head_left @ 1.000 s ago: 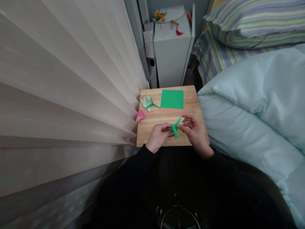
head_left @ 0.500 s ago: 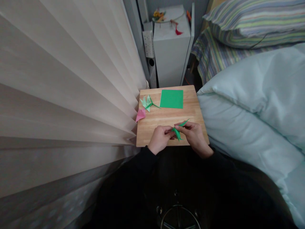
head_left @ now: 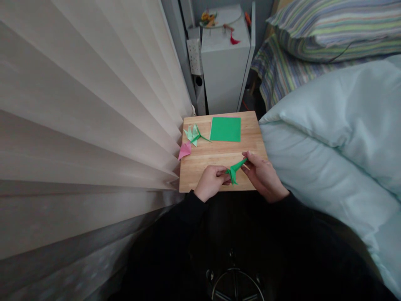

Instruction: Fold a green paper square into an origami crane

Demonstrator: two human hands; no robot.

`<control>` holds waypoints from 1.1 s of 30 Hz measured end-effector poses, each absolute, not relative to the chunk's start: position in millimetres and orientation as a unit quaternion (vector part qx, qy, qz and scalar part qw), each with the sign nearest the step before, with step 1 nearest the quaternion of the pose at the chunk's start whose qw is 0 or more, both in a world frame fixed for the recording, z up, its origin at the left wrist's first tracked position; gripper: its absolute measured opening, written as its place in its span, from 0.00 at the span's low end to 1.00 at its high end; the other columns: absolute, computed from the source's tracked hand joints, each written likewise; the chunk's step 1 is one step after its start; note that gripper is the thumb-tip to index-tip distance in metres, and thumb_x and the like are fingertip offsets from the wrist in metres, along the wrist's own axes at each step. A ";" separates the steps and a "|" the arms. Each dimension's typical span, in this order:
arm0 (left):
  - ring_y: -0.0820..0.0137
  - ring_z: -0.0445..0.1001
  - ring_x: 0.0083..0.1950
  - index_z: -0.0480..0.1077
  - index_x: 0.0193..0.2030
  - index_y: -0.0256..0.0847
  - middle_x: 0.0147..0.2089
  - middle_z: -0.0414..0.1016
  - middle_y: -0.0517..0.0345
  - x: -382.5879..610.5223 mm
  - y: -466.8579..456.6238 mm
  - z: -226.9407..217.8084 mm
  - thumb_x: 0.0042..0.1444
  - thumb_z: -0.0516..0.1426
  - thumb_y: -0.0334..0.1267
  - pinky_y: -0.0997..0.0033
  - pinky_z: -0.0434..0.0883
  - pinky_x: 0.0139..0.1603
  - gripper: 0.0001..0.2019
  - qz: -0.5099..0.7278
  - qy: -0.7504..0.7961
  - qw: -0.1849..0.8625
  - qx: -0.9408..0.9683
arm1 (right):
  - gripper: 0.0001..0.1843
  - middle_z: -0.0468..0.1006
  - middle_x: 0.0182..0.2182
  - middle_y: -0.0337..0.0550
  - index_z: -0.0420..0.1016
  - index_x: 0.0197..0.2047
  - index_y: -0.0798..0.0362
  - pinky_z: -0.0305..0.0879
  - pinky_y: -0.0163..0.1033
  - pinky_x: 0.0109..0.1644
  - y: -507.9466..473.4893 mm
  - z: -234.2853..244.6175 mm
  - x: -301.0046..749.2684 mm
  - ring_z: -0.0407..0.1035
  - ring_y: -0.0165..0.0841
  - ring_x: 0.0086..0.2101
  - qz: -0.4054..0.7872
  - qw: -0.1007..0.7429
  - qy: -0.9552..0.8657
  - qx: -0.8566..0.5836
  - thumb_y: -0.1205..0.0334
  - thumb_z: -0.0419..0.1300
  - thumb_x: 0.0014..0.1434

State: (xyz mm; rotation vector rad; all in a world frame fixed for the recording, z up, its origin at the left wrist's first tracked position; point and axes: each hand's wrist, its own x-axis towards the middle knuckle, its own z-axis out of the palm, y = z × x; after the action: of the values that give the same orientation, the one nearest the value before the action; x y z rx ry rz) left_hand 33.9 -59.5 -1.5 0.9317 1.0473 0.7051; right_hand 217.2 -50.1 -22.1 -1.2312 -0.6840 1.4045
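A folded green origami paper figure (head_left: 233, 170) with several narrow points is held between my hands, over the near edge of the wooden board (head_left: 206, 161). My left hand (head_left: 211, 182) pinches its left side between thumb and fingers. At the upper right, the tip of its long arm is pinched by my right hand (head_left: 263, 173). Farther back on the board lies a square of green paper (head_left: 225, 129). Left of that square are a light and dark green folded paper piece (head_left: 194, 134) and a pink folded paper piece (head_left: 184, 151).
A pleated pale curtain (head_left: 109, 104) hangs along the left, touching the board's side. Behind the board stands a white cabinet (head_left: 224, 75) with small ornaments on top. To the right is a bed with a pale blue quilt (head_left: 328, 138) and a striped pillow (head_left: 338, 29).
My right hand has slid up and right from the middle of the green origami figure to its long arm's tip, uncovering more of it. My left hand keeps its hold.
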 end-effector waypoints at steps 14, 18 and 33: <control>0.66 0.85 0.38 0.67 0.60 0.43 0.38 0.84 0.53 37.8 -61.7 18.6 0.59 0.63 0.26 0.62 0.79 0.48 0.23 0.388 0.474 0.759 0.220 | 0.16 0.80 0.40 0.47 0.82 0.35 0.50 0.72 0.43 0.38 -60.4 -5.6 196.4 0.74 0.39 0.40 0.490 0.472 -0.476 -0.558 0.48 0.73 0.49; 0.65 0.85 0.39 0.72 0.49 0.38 0.38 0.84 0.50 37.0 -62.4 19.6 0.57 0.68 0.36 0.63 0.79 0.48 0.15 0.364 0.464 0.766 0.255 | 0.16 0.79 0.28 0.41 0.80 0.31 0.52 0.69 0.42 0.37 -56.7 -11.6 200.5 0.71 0.33 0.30 0.572 0.465 -0.405 -0.541 0.48 0.73 0.49; 0.75 0.75 0.30 0.79 0.31 0.35 0.29 0.79 0.59 23.9 -49.0 8.3 0.40 0.75 0.39 0.73 0.75 0.35 0.15 0.366 0.539 0.664 0.367 | 0.19 0.80 0.28 0.41 0.79 0.30 0.52 0.66 0.40 0.36 -58.8 -15.0 199.0 0.71 0.34 0.31 0.560 0.446 -0.472 -0.515 0.46 0.74 0.48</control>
State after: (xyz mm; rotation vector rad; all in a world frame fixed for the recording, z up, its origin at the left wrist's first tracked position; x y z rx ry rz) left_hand 23.9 -49.0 8.3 0.8303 1.2183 0.8266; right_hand 199.0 -58.8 -15.0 -1.2747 -1.1703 1.3868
